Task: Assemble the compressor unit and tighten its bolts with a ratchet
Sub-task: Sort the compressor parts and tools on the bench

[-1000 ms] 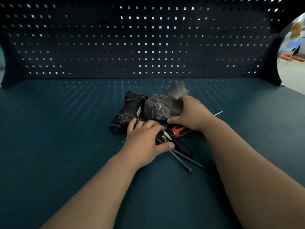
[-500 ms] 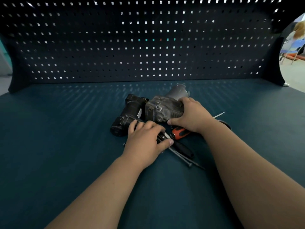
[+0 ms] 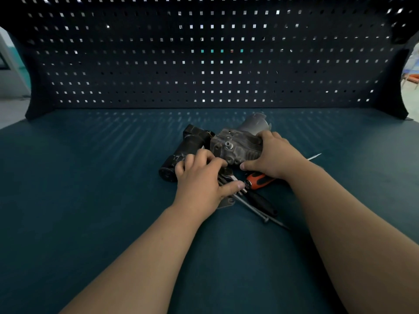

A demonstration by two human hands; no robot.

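Observation:
A grey metal compressor body (image 3: pixel 235 147) lies mid-table, with a black cylindrical motor (image 3: pixel 183 152) against its left side. My right hand (image 3: pixel 272 155) grips the compressor body from the right. My left hand (image 3: pixel 201 180) rests palm-down over metal parts just in front of the motor, thumb pressed against a small silver bracket (image 3: pixel 226 201); what its fingers hold is hidden. An orange-and-black tool handle (image 3: pixel 259 180) lies under my right wrist. Long bolts (image 3: pixel 256 210) and a black-handled tool (image 3: pixel 260 202) lie in front of the hands.
The dark teal table top (image 3: pixel 90 200) stretches wide on both sides. A black pegboard wall (image 3: pixel 204 64) closes off the back. A thin metal tip (image 3: pixel 315 156) sticks out to the right of my right hand.
My left hand has slid slightly forward toward the motor and compressor, its fingers now touching them. My right hand keeps its grip on the compressor body.

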